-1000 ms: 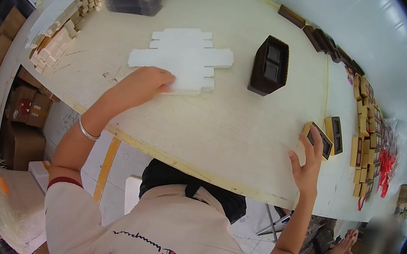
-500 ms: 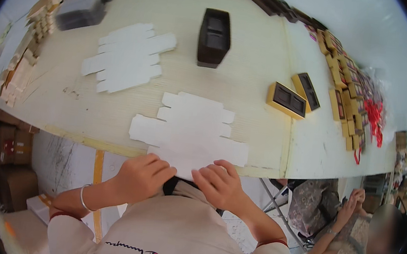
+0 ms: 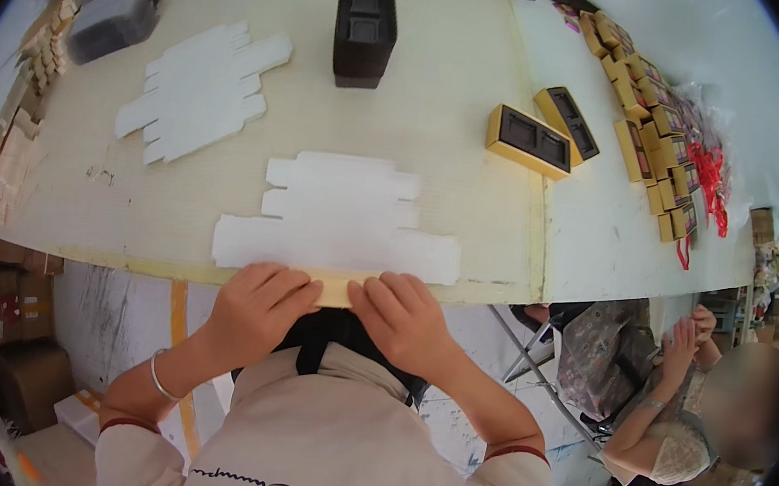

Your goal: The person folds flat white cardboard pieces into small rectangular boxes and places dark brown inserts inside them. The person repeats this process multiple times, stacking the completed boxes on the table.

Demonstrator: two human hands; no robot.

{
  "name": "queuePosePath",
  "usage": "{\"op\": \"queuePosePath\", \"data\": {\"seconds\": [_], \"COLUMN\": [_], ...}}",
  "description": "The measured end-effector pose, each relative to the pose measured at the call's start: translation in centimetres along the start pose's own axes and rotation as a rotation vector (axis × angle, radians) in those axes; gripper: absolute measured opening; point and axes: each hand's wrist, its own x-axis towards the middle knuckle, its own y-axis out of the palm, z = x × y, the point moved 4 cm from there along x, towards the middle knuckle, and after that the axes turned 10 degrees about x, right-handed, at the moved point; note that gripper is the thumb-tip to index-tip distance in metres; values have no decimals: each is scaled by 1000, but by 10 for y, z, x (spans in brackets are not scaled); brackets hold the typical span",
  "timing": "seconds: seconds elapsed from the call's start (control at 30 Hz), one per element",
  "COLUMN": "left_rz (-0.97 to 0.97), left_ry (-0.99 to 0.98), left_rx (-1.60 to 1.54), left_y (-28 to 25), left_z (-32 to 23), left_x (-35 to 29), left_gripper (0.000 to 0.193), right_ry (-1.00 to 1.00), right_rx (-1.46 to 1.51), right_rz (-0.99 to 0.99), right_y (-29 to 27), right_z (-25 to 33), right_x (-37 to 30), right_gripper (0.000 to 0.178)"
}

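Note:
A flat white box blank (image 3: 336, 228) with cut side tabs lies at the table's near edge. Its front flap is bent up, so a strip of its gold outer side (image 3: 335, 289) shows between my hands. My left hand (image 3: 262, 304) is closed on the left part of this flap, with my right hand (image 3: 403, 322) closed on the right part. My thumbs point toward each other, and the fingertips are partly hidden. Beyond, on the left, lies a stack of similar white blanks (image 3: 204, 91). A stack of black plastic insert trays (image 3: 364, 36) stands farther back.
Two gold boxes with black inserts, one in front (image 3: 527, 140) and one behind (image 3: 568, 124), sit right of centre. Rows of gold boxes (image 3: 649, 119) and red ribbon (image 3: 711, 187) line the right. Grey trays (image 3: 114, 20) are far left. Another person (image 3: 667, 405) sits at lower right.
The blank's front flap has been bent upward, bringing its gold side into sight. My hands have risen slightly with it. The view has shifted, so the table things appear farther left and higher.

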Motion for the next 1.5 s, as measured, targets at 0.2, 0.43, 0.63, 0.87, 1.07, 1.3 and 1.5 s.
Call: {"op": "queuePosePath", "data": {"seconds": [0.2,0.43,0.63,0.87,1.07,1.3,1.5], "left_rz": [177,38,213,396,476,450,433], "left_ry": [-134,-164,-329,-204,11,178,210], "left_rx": [-88,169,-194,-290,-225,-132,-153], "left_y": [-1,-4,-4,-2,15,23,26], "left_z": [23,11,17,38,50,46,50], "left_x": [31,31,31,48,84,101,101], "left_gripper": [10,9,14,12,12,12,10], "right_ry": [307,440,626,66,-99,150,-78], "right_rx": [295,301,1141,143,82,130,-34], "right_rz": [84,89,136,142,112,-21,-108], "right_y": [-3,-6,-7,-28,-17,-6,0], "right_z": [-20,-21,5,-7,0,-15,-1], "right_x": [31,41,26,-14,-9,32,19], "right_gripper": [13,17,49,44,36,22,24]}}
